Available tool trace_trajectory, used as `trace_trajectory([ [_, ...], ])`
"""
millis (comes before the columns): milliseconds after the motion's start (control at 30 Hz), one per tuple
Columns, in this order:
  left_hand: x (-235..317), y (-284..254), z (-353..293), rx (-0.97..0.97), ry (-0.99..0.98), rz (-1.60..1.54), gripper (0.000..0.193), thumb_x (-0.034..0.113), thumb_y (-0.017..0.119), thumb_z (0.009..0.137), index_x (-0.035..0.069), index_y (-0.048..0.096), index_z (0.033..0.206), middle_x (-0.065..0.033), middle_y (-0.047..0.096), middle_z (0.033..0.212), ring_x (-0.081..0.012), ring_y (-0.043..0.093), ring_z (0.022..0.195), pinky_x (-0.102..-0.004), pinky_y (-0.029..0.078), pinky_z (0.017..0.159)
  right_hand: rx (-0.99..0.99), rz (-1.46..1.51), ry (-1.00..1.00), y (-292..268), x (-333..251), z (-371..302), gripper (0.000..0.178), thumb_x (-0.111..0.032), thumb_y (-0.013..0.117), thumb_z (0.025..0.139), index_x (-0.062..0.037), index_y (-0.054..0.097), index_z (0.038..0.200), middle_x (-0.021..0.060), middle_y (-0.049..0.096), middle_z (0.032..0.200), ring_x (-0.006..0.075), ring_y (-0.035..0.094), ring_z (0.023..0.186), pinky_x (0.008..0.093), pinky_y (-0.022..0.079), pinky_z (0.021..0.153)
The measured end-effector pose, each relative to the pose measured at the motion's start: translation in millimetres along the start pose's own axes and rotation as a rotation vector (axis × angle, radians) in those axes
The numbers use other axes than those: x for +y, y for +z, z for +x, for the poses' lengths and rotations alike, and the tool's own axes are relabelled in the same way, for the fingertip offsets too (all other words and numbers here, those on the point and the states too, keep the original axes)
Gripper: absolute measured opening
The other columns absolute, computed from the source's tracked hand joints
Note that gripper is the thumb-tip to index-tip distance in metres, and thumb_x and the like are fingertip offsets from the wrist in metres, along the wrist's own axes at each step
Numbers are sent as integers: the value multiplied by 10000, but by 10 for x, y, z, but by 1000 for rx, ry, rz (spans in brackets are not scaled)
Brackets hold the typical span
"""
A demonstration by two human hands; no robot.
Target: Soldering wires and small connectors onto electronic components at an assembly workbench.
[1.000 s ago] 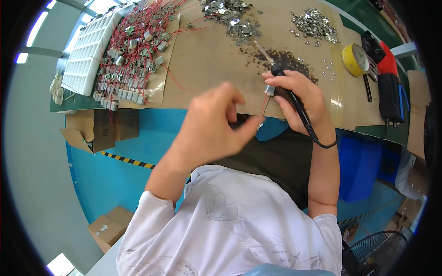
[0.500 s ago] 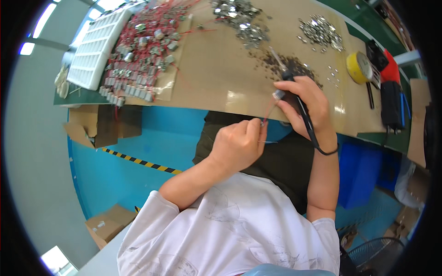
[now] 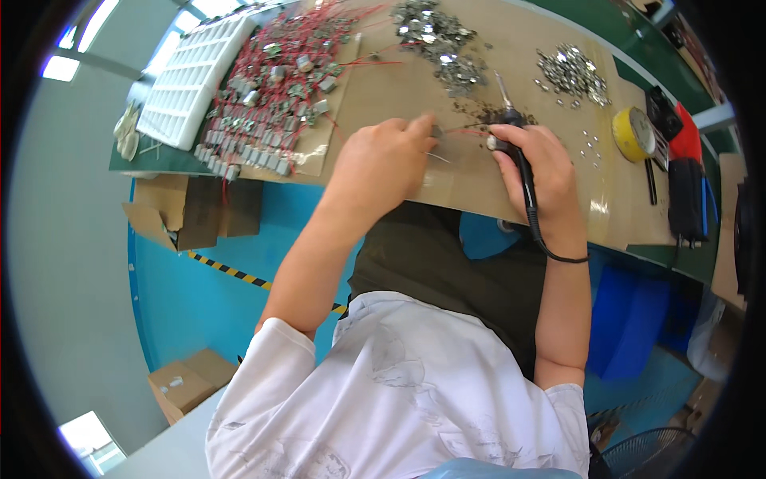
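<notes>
Clearly, the right hand [image 3: 552, 169] grips a soldering iron [image 3: 526, 172].

Looks like a workshop or factory floor for small electrical assembly. Shows this in a counter [image 3: 471, 182] covered with brown sheeting, crowded at far left with red-wired components [image 3: 267, 108] beside a white compartmented tray [image 3: 194, 86]. Has loose heaps of shiny metal pieces [image 3: 435, 36] at the far middle and far right, plus a soldering iron [image 3: 511, 118] in the right hand [image 3: 552, 166]. Includes a blue floor [image 3: 187, 315] marked with black-and-yellow striped tape [image 3: 231, 272], an open cardboard box [image 3: 198, 211] below the counter at left, and a fan [image 3: 653, 453] at near right.
</notes>
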State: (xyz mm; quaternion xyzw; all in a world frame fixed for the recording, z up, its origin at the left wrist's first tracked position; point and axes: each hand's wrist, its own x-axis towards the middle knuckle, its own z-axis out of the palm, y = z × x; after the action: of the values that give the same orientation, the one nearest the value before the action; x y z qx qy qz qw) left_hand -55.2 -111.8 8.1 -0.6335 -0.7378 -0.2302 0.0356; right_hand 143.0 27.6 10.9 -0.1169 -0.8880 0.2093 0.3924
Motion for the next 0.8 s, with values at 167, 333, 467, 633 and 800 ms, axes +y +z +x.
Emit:
trace_trajectory([
  [167,108,-192,-69,-1,-144,-468,318,87,828,813,13,646,1062,-85,617,656,-210,610,542,-340,493,526,25,25,-64,0,97,-49,390,99,749,793,-44,696,1151,149,686,938,342,640,839,436,534,790],
  [333,158,-55,-209,0,-171,-866,230,38,797,846,8,599,958,19,509,613,-28,467,532,-214,346,480,-9,84,8,-67,82,-67,398,107,754,785,-36,698,1152,135,703,966,336,647,851,424,545,788],
  [467,310,75,-207,128,-233,-1038,151,-21,722,914,13,577,889,33,510,631,-8,424,545,-203,310,482,16,50,-31,-75,81,-98,389,113,762,779,-38,711,1133,130,708,959,337,653,855,413,550,769],
  [633,380,215,-67,188,-201,-965,142,-26,709,930,11,598,851,18,532,626,-20,434,540,-220,334,481,43,36,-84,-45,56,-139,386,120,765,774,-42,726,1122,138,707,940,346,658,848,415,551,775],
  [800,369,366,41,216,-190,-914,40,18,753,904,-19,745,916,-25,590,608,-41,500,550,-239,406,497,224,193,194,-61,25,-428,352,-85,732,992,36,656,1314,122,793,1011,159,735,781,270,598,704],
])
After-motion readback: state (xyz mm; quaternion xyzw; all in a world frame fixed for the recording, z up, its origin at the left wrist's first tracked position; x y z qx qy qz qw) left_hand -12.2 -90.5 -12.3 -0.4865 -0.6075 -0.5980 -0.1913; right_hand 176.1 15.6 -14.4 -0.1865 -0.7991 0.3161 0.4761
